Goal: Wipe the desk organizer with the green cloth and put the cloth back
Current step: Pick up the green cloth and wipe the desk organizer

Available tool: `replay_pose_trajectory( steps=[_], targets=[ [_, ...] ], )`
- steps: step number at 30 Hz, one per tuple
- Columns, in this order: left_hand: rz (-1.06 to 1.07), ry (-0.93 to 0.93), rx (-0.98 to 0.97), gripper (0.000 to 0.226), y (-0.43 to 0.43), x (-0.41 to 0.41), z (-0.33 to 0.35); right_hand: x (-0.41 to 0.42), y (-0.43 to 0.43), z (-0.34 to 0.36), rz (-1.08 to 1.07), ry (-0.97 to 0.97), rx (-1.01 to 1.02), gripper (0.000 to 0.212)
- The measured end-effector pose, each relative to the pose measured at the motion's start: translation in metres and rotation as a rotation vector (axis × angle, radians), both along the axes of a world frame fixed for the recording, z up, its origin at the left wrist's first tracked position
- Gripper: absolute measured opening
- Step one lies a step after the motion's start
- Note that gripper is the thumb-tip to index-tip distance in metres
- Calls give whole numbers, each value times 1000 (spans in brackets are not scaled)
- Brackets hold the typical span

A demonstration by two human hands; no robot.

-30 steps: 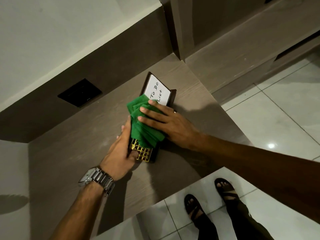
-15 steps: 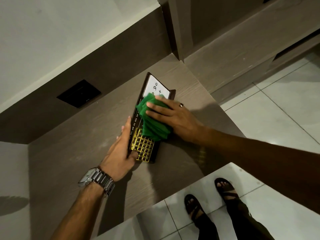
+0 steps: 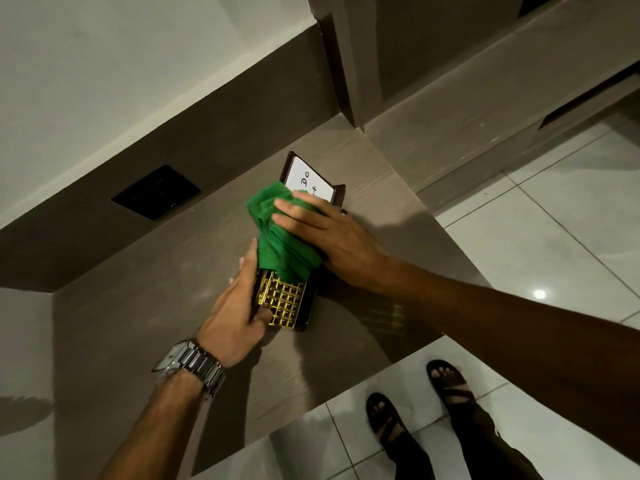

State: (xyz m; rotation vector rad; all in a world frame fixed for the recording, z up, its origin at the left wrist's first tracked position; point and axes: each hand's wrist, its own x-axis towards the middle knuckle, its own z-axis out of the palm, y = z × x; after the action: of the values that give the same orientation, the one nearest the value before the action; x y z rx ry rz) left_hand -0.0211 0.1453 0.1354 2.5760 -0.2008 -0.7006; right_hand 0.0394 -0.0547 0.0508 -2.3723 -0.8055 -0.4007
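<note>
A dark brown desk organizer (image 3: 287, 306) with a gold grid front and a white "To Do" card lies on the brown wooden counter (image 3: 145, 306). My left hand (image 3: 235, 313), with a metal watch on the wrist, grips its left side and near corner. My right hand (image 3: 329, 237) lies flat on the bunched green cloth (image 3: 277, 230) and presses it onto the organizer's middle. The cloth hides the middle of the organizer and the lower edge of the card.
A black wall plate (image 3: 156, 192) sits in the dark backsplash at the left. The counter's front edge runs diagonally above a white tiled floor (image 3: 536, 237), where my sandalled feet (image 3: 415, 410) stand. A tall cabinet panel (image 3: 346, 64) rises behind the counter.
My right hand slid the cloth up toward the card half a second ago, then back down and left over the organizer's middle. My left hand kept its hold.
</note>
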Motion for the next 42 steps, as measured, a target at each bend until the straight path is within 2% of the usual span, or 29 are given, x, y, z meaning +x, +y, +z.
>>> replay_pose_trajectory(
  steps=[3, 6, 8, 11, 13, 16, 18, 21, 23, 25, 29, 31, 33, 35, 40, 42],
  targets=[
    [-9, 25, 8, 107, 1, 2, 0, -9, -15, -24, -68, 66, -92, 63],
    [-3, 29, -4, 109, 2, 1, 0, -38, -18, -47, -94, 72, -104, 51],
    [1, 16, -5, 110, 3, 2, 0, -63, -7, -58, -24, -3, -110, 50],
    [-11, 34, -7, 109, 3, 3, -1, -86, 11, -61, 161, 12, -178, 62],
    [-26, 40, -11, 111, 3, 3, 0, -78, 3, -53, 195, -21, -245, 60],
    [-43, 28, -35, 110, 2, 3, 1, -34, -31, -33, 10, -75, -251, 38],
    [-43, 31, -39, 110, 3, 3, 0, 7, -55, -19, -174, -1, -272, 33],
    [-28, 43, -36, 110, 3, 4, -1, 58, -76, -2, -432, 21, -455, 32],
    [-31, 42, -35, 109, 2, 5, -1, 71, -76, 7, -495, 23, -544, 31],
    [-33, 36, -36, 109, 2, 5, -1, 64, -68, 7, -464, -10, -575, 30],
    [-56, 1, -44, 111, 2, 3, 0, 22, -47, 1, -423, -74, -436, 36],
    [-67, 2, -43, 112, 2, 4, 0, 3, -40, -3, -336, -27, -402, 30],
    [-65, 14, -53, 112, 2, 4, 0, -10, -36, -6, -223, 37, -382, 36],
    [-68, 14, -45, 112, 1, 4, 0, -9, -41, -4, -210, 86, -332, 38],
    [-57, 17, -28, 110, -1, 3, 3, 52, -67, 6, -559, 190, -310, 35],
    [-56, 24, -29, 110, -3, 3, 5, 60, -69, 8, -623, 207, -282, 35]
  ],
)
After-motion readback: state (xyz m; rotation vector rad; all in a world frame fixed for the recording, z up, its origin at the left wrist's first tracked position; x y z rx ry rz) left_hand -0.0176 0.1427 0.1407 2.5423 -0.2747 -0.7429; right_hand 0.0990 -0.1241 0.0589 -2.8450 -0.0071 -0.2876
